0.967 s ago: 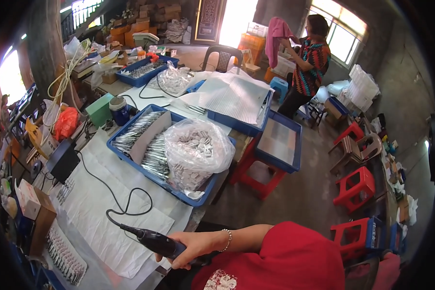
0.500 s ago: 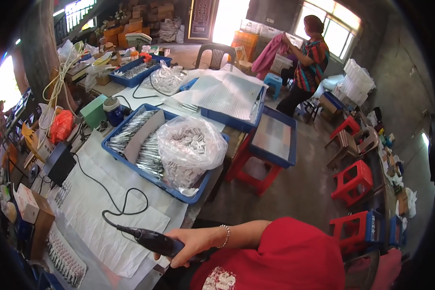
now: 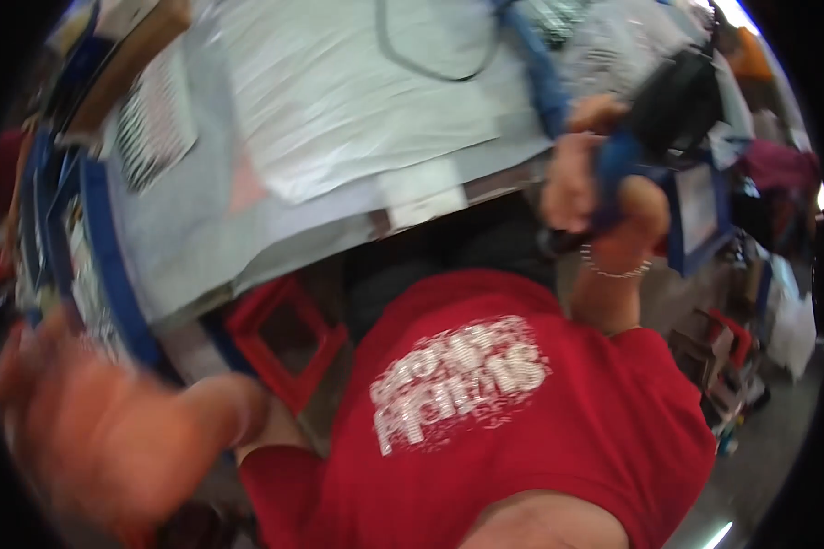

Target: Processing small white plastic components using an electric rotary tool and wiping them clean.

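Note:
At the upper right, my right hand (image 3: 572,178) is closed around a black and blue corded power tool (image 3: 673,105), held up beside the table's front edge; motion blurs it. My left hand (image 3: 110,421) is at the lower left, off the table near the blue tray at its left end. It is strongly smeared, so its fingers cannot be read. A white sheet (image 3: 339,101) covers the work table, and a dark cord (image 3: 417,66) loops over its far part. Left of the sheet lies a pale card with rows of small parts (image 3: 160,123).
A blue tray (image 3: 114,256) stands along the table's left end, below a brown cardboard box (image 3: 133,64). Under the table edge is a red stool (image 3: 288,339). Beyond my right hand are a clear plastic bag (image 3: 613,46) and a blue-rimmed tray (image 3: 700,215).
The view has swung down toward my lap and the table's near edge. My right hand has lifted the tool to the upper right of the view. My left hand has come into sight.

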{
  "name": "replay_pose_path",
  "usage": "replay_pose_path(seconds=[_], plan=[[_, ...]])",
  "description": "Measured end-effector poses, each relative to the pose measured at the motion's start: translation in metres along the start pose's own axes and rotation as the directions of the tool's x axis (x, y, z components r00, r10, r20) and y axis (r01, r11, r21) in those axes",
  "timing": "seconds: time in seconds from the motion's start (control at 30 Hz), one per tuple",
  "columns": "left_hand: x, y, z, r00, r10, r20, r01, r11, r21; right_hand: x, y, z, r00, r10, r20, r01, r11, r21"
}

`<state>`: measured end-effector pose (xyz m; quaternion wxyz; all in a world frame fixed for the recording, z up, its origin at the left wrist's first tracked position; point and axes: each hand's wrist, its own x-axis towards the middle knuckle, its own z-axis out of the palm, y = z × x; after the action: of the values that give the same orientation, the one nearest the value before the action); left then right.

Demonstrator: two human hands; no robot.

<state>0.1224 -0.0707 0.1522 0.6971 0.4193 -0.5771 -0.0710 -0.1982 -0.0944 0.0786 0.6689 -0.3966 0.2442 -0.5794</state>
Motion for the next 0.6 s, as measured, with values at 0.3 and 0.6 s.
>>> replay_pose_path(seconds=[0.3, 0.6], plan=[[-0.114, -0.099, 0.031, 0.592, -0.318, 0.741, -0.216, 0.823, 0.525, 0.012, 0.030, -0.010, 0.980, 0.198, 0.010, -0.192, 0.959, -0.210], [-0.114, -0.118, 0.025, 0.471, -0.401, 0.786, -0.259, 0.788, 0.558, 0.031, 0.032, -0.013, 0.979, 0.202, -0.022, -0.202, 0.961, -0.190]])
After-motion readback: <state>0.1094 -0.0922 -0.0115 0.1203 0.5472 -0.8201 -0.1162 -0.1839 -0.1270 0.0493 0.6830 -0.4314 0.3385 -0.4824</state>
